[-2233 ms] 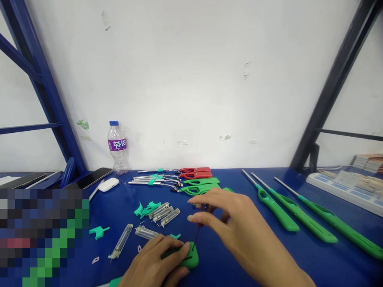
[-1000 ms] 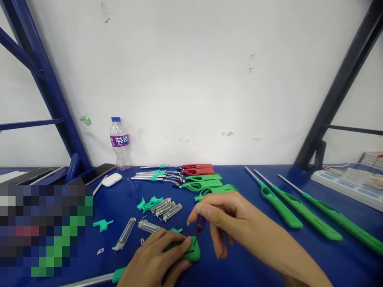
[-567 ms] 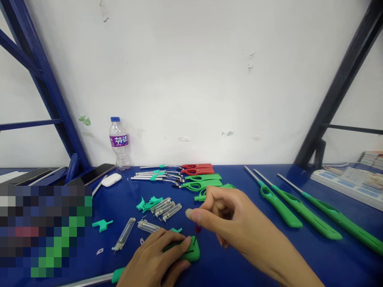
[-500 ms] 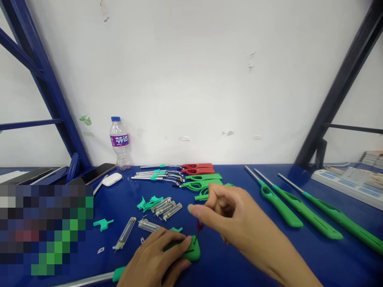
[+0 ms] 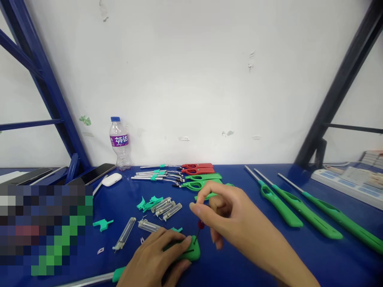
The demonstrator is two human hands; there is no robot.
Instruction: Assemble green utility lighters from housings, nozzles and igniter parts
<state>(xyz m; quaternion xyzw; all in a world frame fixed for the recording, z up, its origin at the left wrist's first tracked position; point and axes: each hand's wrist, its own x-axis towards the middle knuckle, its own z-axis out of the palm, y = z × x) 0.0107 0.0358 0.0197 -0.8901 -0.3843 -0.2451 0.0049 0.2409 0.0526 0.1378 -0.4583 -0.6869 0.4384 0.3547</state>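
You are at what looks like a workshop bench: a blue tabletop (image 5: 233, 265) against a scuffed white wall (image 5: 185, 79), with a blue metal post (image 5: 50, 83) left of the bottle (image 5: 119, 140). Right of that bottle, separate parts lie sorted in rows — red handles (image 5: 205, 166), metal rods (image 5: 143, 178) — and farther right of it you have long-necked green lighters (image 5: 283, 205), then a power strip (image 5: 335, 180). Nearer you than the bottle are loose clear tubes (image 5: 125, 234) and a screwdriver (image 5: 200, 225), its tip at a green casing (image 5: 195, 253).

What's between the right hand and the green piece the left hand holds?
The head view shows a screwdriver, its shaft reaching the green piece.
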